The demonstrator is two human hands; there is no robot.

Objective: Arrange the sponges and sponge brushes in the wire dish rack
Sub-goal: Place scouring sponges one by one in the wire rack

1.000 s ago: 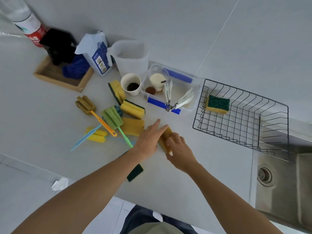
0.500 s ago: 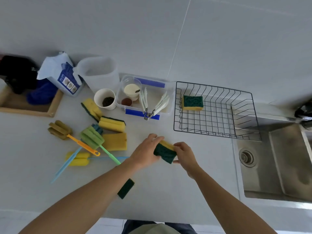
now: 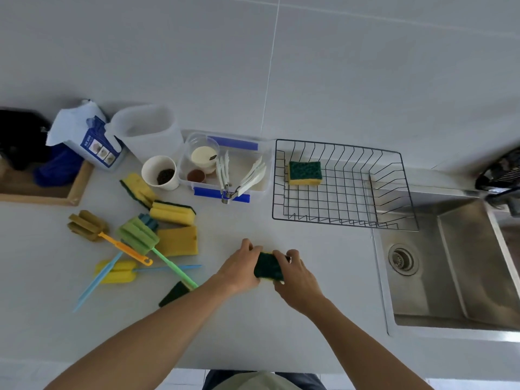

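Item in hand: rectangular green-topped yellow scouring sponge (image 3: 268,266), green side up, just above the pale grey countertop (image 3: 309,319), gripped from the left by the left hand (image 3: 239,267) and from the right by the right hand (image 3: 295,275), fingers curled round its ends.

Destination: black wire dish rack (image 3: 394,220), beyond and to the right, beside the steel sink (image 3: 464,277); one matching green-and-yellow sponge in the rack (image 3: 305,172) lies at its left end.

Handling advice: pass the sponge to one hand, likely the right; set it flat beside the one already racked, edges aligned, leaving room for the remaining pieces.

Pending: loose yellow sponges (image 3: 177,240) and foam sponge brushes with coloured plastic handles (image 3: 138,235) at left.
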